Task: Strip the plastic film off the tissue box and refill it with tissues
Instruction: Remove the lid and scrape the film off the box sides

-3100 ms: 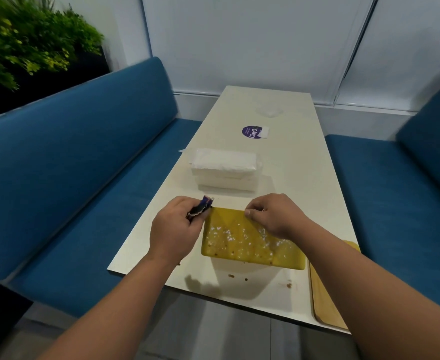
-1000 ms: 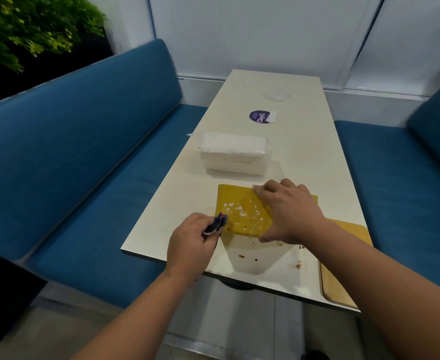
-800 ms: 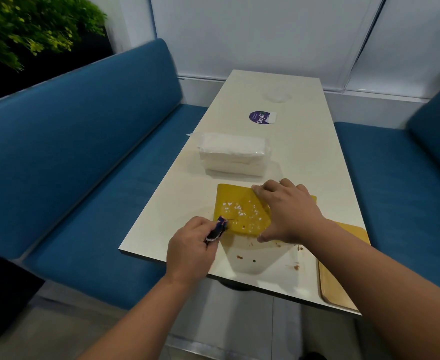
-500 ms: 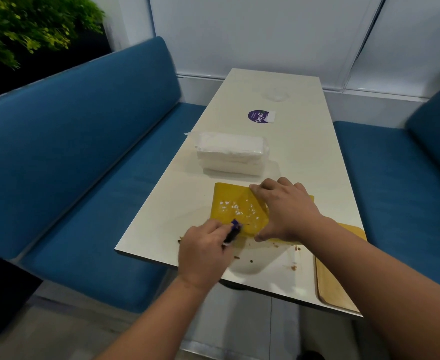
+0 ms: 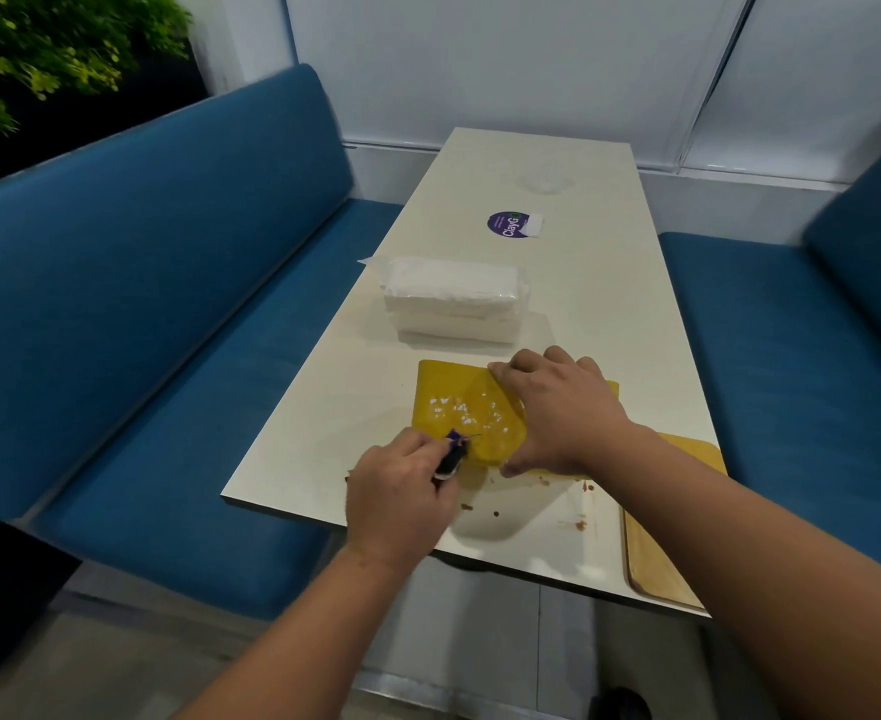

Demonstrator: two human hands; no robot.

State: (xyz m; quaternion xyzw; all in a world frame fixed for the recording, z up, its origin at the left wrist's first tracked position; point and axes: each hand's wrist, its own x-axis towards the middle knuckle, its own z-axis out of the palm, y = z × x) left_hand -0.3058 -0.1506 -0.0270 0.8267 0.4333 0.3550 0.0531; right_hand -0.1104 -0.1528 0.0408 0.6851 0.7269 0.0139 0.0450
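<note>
A yellow tissue box (image 5: 446, 402) lies flat near the table's front edge, its top speckled with white scraps of film. My right hand (image 5: 558, 407) rests on the box with fingers spread flat, covering its right half. My left hand (image 5: 402, 491) grips a small dark blue tool (image 5: 451, 454) whose tip touches the box's front left corner. A pack of white tissues in clear wrap (image 5: 454, 298) sits just beyond the box.
A wooden board (image 5: 656, 553) lies at the white table's (image 5: 610, 314) front right corner. Brown crumbs (image 5: 578, 524) dot the table by the front edge. A purple round sticker (image 5: 511, 224) and clear crumpled film (image 5: 545, 179) lie farther back. Blue benches flank both sides.
My left hand with the blue tool has slid right along the box's front edge, from the left corner toward the middle. My right hand stays pressed on the box.
</note>
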